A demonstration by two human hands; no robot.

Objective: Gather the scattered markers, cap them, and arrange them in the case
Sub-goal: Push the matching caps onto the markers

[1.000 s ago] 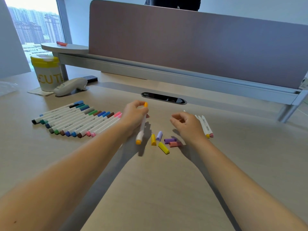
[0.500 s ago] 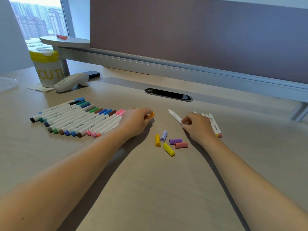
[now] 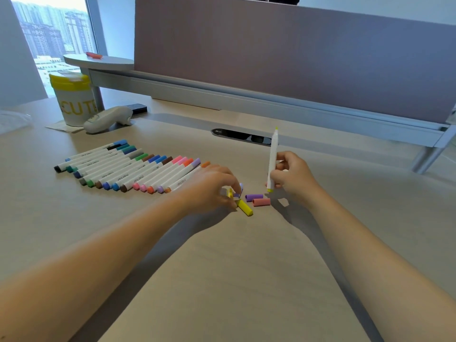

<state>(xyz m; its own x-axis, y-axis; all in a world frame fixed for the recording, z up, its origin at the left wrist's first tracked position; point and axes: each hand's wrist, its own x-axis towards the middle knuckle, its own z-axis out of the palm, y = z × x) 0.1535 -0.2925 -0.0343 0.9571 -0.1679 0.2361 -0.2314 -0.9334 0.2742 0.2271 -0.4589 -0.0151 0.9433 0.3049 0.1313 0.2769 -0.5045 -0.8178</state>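
Most of the job looks done: a long row of capped markers (image 3: pixel 128 169) lies side by side on the desk (image 3: pixel 234 267), left of centre. Right hand (image 3: pixel 292 176) grips an uncapped yellow-green marker (image 3: pixel 272 160) upright, tip up. Left hand (image 3: pixel 212 187) curls over the loose caps, pinching at a small yellow cap (image 3: pixel 230 193); a longer yellow cap (image 3: pixel 244 207) touches its fingertips. Purple cap (image 3: pixel 253 197) and pink cap (image 3: pixel 261 202) lie loose between the hands. No case in view, so packing remains.
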